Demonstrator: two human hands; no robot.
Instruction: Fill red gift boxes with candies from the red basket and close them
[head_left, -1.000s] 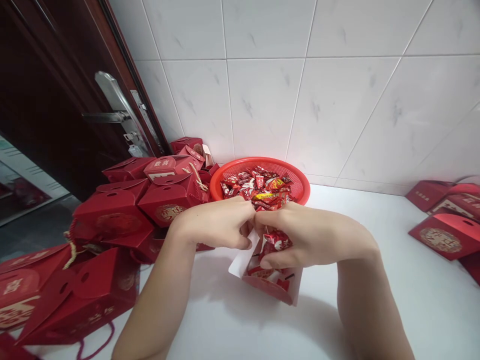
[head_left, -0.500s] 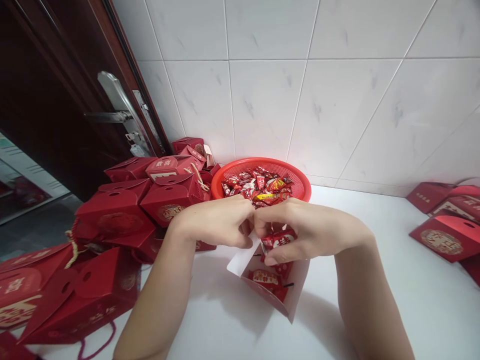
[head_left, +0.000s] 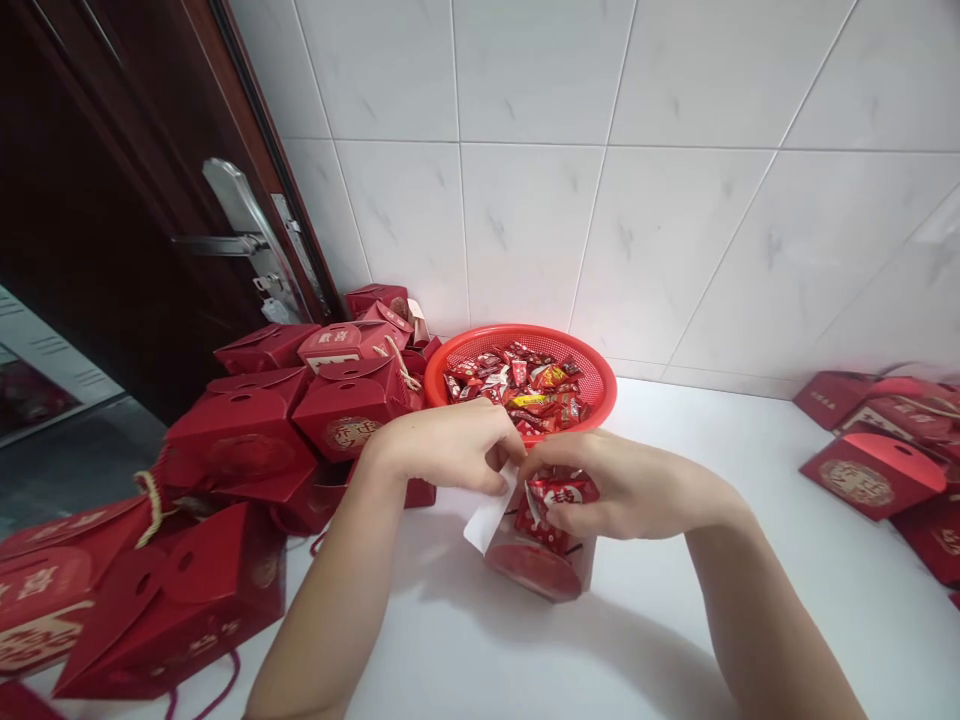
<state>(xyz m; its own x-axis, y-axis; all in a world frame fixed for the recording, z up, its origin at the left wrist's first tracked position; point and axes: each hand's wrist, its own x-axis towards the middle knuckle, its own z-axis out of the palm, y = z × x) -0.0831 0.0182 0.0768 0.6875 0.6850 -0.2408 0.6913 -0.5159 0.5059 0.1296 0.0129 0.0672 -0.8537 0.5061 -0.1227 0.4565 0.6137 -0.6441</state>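
Basket [head_left: 594, 372] beyond right hand [head_left: 622, 488], boxes [head_left: 354, 402] apparently against it

The basket [head_left: 604, 385] stands on the desk [head_left: 772, 560] before the wall [head_left: 525, 240], with sweets [head_left: 551, 376] in it; the open box [head_left: 534, 570] is in front of it, at the fingers of both hands [head_left: 461, 440], with sweets at its mouth. Left boxes [head_left: 236, 430] crowd just beside the basket, the door [head_left: 112, 170] beyond them. Right boxes [head_left: 874, 475] stand well apart.
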